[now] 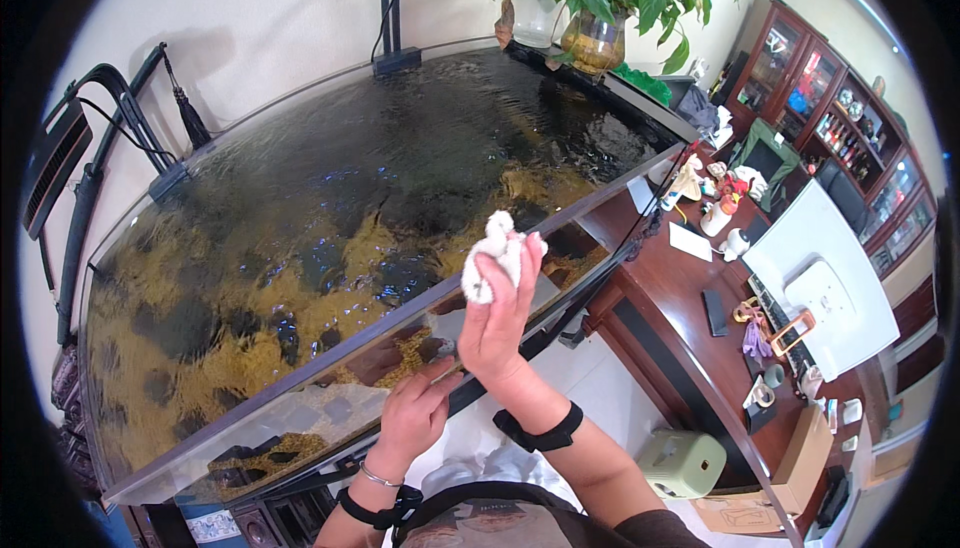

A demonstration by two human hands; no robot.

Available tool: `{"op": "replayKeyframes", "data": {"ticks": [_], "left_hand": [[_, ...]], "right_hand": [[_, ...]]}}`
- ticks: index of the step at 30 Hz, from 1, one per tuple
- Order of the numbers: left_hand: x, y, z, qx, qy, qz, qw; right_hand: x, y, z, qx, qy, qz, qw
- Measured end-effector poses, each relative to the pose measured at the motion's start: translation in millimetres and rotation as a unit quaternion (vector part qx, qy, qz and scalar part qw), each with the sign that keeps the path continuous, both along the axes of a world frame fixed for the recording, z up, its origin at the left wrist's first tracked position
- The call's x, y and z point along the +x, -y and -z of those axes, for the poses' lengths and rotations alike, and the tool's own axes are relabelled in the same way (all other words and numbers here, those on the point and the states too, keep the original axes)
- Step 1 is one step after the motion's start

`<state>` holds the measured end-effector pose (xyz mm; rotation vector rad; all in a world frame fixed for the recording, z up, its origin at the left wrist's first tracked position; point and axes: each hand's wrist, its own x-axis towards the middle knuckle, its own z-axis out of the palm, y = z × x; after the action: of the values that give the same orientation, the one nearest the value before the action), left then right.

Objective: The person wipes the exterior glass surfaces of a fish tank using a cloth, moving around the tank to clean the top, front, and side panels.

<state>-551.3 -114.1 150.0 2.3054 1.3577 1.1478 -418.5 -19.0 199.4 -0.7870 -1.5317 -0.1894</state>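
A crumpled white cloth (pixel 495 263) is gripped in my right hand (pixel 499 323), raised at the front rim of a large glass aquarium (pixel 300 375). Its far end bunches up past my fingertips, over the rim. Lower and to the left, my left hand (pixel 416 405) rests its outstretched fingers against the lower part of the front glass; I see nothing held in it. Rippled water (pixel 360 158) fills the tank, with yellowish gravel (pixel 300 443) and dark stones showing through.
Lamps on brackets (pixel 56 165) stand along the tank's back edge. A leafy plant in a glass vase (pixel 596 41) sits at the far corner. To the right, a wooden desk (pixel 675 308) carries a monitor (pixel 817 278) and figurines. A green bin (pixel 682 462) stands on the floor.
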Motion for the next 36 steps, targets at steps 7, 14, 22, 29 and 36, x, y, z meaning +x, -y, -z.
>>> {"op": "replayKeyframes", "data": {"ticks": [7, 14, 22, 29, 36], "left_hand": [[-6, 4, 11, -0.01, -0.018, -0.018, 1.0], [1, 1, -6, 0.028, -0.004, -0.001, 1.0], [14, -2, -20, 0.064, -0.007, -0.017, 0.998], [21, -4, -23, 0.057, -0.004, -0.049, 0.997], [22, -1, -25, 0.057, -0.015, -0.073, 0.996]], "right_hand": [[-23, 21, 6, -0.005, 0.005, -0.039, 0.999], [29, -8, 15, -0.049, 0.071, 0.005, 0.996], [130, -82, -8, -0.068, -0.045, 0.083, 0.993], [220, -145, -11, -0.073, -0.088, 0.164, 0.98], [267, -176, -9, -0.137, -0.134, 0.265, 0.945]]}}
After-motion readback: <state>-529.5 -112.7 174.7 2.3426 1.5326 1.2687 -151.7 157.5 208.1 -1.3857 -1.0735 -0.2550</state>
